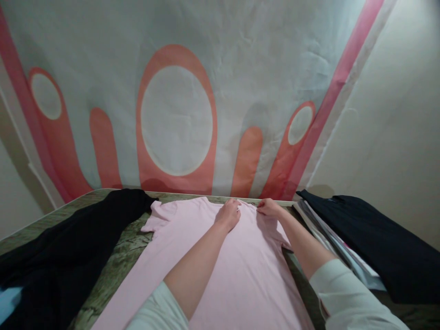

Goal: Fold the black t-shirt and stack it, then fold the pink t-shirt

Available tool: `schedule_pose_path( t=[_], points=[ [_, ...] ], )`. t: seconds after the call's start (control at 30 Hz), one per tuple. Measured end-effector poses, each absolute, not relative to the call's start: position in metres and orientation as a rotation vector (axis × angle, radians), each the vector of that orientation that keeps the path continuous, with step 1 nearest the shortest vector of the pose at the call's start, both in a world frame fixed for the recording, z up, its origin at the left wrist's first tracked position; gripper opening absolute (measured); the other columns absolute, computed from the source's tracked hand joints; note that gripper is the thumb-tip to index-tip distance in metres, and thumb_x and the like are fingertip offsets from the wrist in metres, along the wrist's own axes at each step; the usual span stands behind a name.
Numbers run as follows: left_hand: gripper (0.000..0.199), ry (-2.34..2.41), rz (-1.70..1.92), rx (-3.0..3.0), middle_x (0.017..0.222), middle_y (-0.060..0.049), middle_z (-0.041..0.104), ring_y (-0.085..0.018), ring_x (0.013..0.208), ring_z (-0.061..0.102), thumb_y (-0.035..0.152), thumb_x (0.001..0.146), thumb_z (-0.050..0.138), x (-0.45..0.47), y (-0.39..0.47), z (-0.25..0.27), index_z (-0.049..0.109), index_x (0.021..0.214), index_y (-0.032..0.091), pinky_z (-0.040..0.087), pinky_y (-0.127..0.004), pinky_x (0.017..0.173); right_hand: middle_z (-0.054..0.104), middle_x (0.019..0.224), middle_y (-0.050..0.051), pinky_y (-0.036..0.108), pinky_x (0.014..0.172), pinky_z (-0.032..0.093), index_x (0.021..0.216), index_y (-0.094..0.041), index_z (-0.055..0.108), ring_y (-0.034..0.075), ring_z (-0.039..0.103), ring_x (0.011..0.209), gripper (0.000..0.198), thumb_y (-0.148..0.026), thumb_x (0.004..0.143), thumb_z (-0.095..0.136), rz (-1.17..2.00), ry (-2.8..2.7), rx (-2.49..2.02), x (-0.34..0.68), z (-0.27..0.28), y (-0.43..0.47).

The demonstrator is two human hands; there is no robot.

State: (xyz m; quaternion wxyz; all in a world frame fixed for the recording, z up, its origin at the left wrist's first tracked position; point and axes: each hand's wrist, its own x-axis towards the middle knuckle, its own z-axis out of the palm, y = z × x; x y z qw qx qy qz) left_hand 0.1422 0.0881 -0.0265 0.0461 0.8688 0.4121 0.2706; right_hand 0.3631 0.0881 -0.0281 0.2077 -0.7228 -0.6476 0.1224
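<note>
A pale pink T-shirt (pixel 240 279) lies spread out in front of me, its collar end toward the wall. My left hand (pixel 228 214) is at the neckline, fingers closed on the shirt's fabric. Farther right, my right hand (pixel 268 207) pinches the shirt near its right shoulder. Both forearms reach across the shirt in light sleeves. The left short sleeve of the shirt lies flat, while my right arm partly covers the other one. The lower hem runs out of view.
A dark garment (pixel 79 243) lies loosely on the left, with a light blue piece (pixel 9 302) at its edge. On the right is a stack of folded clothes (pixel 337 238) topped by a black garment (pixel 371 238). Behind the wood-patterned table (pixel 132 238) hangs a printed banner (pixel 233 68).
</note>
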Motion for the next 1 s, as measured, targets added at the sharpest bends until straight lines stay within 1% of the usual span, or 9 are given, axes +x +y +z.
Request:
schedule_pose_path(
  t=[0.13,0.27,0.37,0.47,0.6,0.73,0.87,0.93,1.0],
  points=[
    [0.039,1.307,0.931,2.519,0.117,-0.006,0.052,-0.020,0.110,0.048,0.017,0.079,0.051,0.142,0.091,-0.029,0.049,0.118,0.024,0.042,-0.031,0.088,0.056,0.050,-0.002,0.020,0.045,0.032,0.061,-0.015,0.065,0.010,0.047,0.046,0.006,-0.017,0.063,0.060,0.447,-1.847,-1.936,0.367,-0.019,0.074],
    [0.048,1.324,0.942,2.441,0.124,-0.008,0.049,-0.021,0.115,0.046,0.018,0.078,0.054,0.144,0.089,-0.025,0.044,0.124,0.021,0.036,-0.032,0.097,0.063,0.066,0.001,0.021,0.052,0.037,0.074,-0.015,0.063,0.012,0.053,0.060,0.013,-0.024,0.073,0.053,0.394,-1.866,-1.808,0.364,-0.014,0.054],
    [0.061,1.322,0.962,2.377,0.131,-0.009,0.045,-0.021,0.121,0.042,0.016,0.075,0.058,0.144,0.086,-0.019,0.036,0.132,0.020,0.032,-0.033,0.101,0.064,0.076,0.003,0.024,0.061,0.040,0.082,-0.017,0.060,0.014,0.055,0.068,0.016,-0.025,0.079,0.047,0.176,-1.875,-1.695,0.358,-0.015,0.038],
    [0.067,1.256,0.991,2.349,0.132,-0.008,0.046,-0.021,0.120,0.043,0.017,0.073,0.062,0.143,0.084,-0.014,0.034,0.134,0.020,0.033,-0.033,0.101,0.063,0.081,0.003,0.027,0.068,0.040,0.086,-0.019,0.059,0.017,0.055,0.074,0.016,-0.025,0.084,0.044,-0.124,-1.932,-1.581,0.351,-0.019,0.023],
    [0.059,1.164,1.054,2.339,0.124,-0.005,0.054,-0.020,0.112,0.049,0.019,0.072,0.063,0.142,0.083,-0.012,0.043,0.128,0.021,0.035,-0.031,0.097,0.063,0.087,0.005,0.030,0.075,0.039,0.089,-0.019,0.059,0.019,0.054,0.081,0.016,-0.022,0.086,0.044,-0.343,-1.995,-1.504,0.345,-0.021,0.012],
    [0.041,1.112,1.089,2.392,0.110,-0.001,0.060,-0.018,0.103,0.053,0.017,0.072,0.064,0.142,0.082,-0.011,0.056,0.111,0.023,0.036,-0.030,0.093,0.062,0.090,0.006,0.032,0.079,0.038,0.093,-0.018,0.059,0.021,0.054,0.085,0.016,-0.018,0.085,0.046,-0.435,-1.988,-1.469,0.343,-0.021,0.010],
    [0.033,1.016,1.071,2.459,0.100,-0.001,0.062,-0.019,0.097,0.054,0.036,0.071,0.069,0.141,0.079,-0.008,0.061,0.101,0.023,0.037,-0.031,0.090,0.060,0.090,0.007,0.032,0.079,0.038,0.094,-0.019,0.060,0.022,0.052,0.087,0.018,-0.016,0.081,0.047,-0.449,-1.988,-1.483,0.342,-0.022,0.008],
    [0.034,0.974,1.043,2.487,0.100,-0.001,0.063,-0.019,0.098,0.054,0.044,0.072,0.068,0.140,0.077,-0.007,0.063,0.098,0.024,0.036,-0.032,0.091,0.060,0.090,0.008,0.033,0.079,0.037,0.093,-0.019,0.060,0.022,0.051,0.087,0.019,-0.015,0.081,0.047,-0.450,-1.986,-1.499,0.342,-0.022,0.007],
    [0.033,0.960,1.016,2.513,0.099,-0.002,0.063,-0.020,0.099,0.054,0.047,0.074,0.066,0.140,0.075,-0.006,0.064,0.096,0.024,0.035,-0.033,0.091,0.059,0.089,0.008,0.033,0.079,0.036,0.093,-0.019,0.060,0.022,0.051,0.087,0.018,-0.015,0.080,0.047,-0.451,-1.990,-1.507,0.341,-0.022,0.006]
  ],
)
